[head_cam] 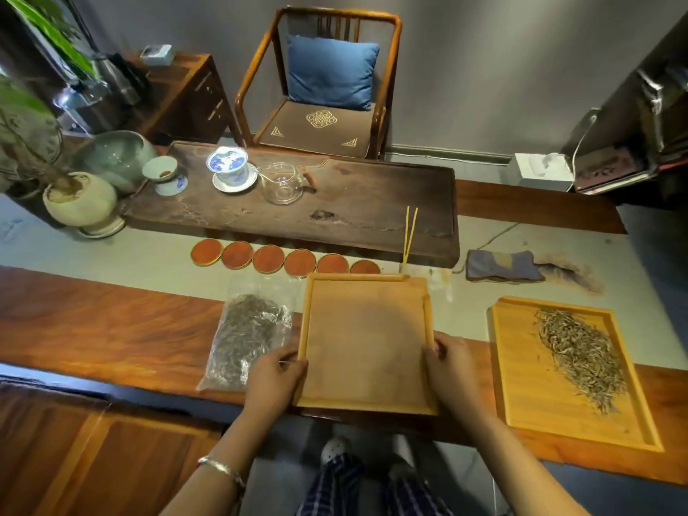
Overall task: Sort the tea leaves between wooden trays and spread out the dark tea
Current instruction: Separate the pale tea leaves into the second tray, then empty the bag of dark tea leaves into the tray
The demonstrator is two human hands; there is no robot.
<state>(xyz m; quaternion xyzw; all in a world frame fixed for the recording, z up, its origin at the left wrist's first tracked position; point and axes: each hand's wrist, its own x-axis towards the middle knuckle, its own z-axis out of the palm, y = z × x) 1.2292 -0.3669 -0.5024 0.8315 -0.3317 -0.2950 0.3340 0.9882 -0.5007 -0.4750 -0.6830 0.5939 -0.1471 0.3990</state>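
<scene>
An empty wooden tray [366, 340] lies in front of me at the table's near edge. My left hand [273, 378] grips its left rim and my right hand [452, 370] grips its right rim. Just left of the tray lies a clear plastic bag of dark tea [247, 338], touching my left hand's side. A second wooden tray [521, 404] sits to the right, with a pile of pale tea leaves [582, 357] spread along its right half.
A row of round red coasters [284, 258] lines the far side of the empty tray. Behind them stand a dark tea board [353, 214] with a gaiwan [232, 169], glass pitcher [283, 182], yellow tongs [409, 232]. A grey cloth [502, 266] lies at right.
</scene>
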